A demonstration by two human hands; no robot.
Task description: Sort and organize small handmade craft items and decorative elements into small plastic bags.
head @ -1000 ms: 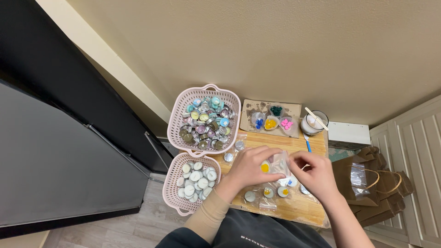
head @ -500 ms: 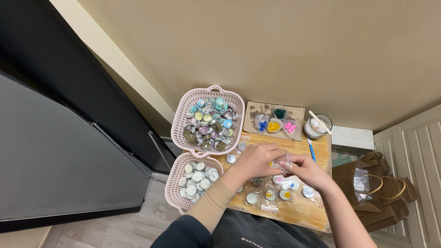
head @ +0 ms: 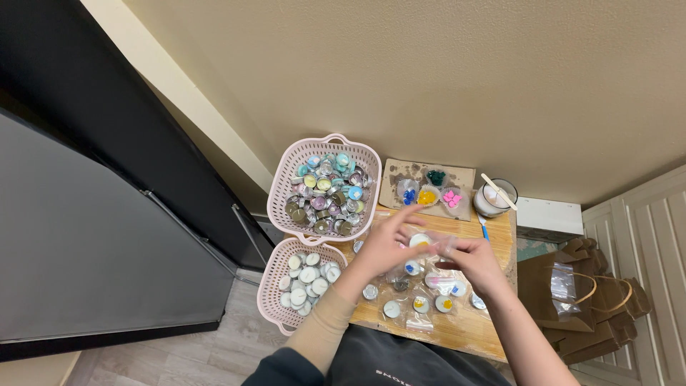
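My left hand (head: 386, 246) and right hand (head: 475, 263) meet above the wooden desk (head: 493, 232), each grip pinched on a small clear bag (head: 429, 246) holding a yellow-centred tealight (head: 420, 241). More bagged tealights (head: 429, 293) lie just below; 2 pink baskets (head: 286, 207) sit left.

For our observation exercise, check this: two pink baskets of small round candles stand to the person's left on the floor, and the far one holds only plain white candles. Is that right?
One detail is wrong. In the head view the far pink basket holds mixed coloured candles: teal, purple, yellow, dark. The plain white ones fill the near pink basket. Both stand left of the wooden table.
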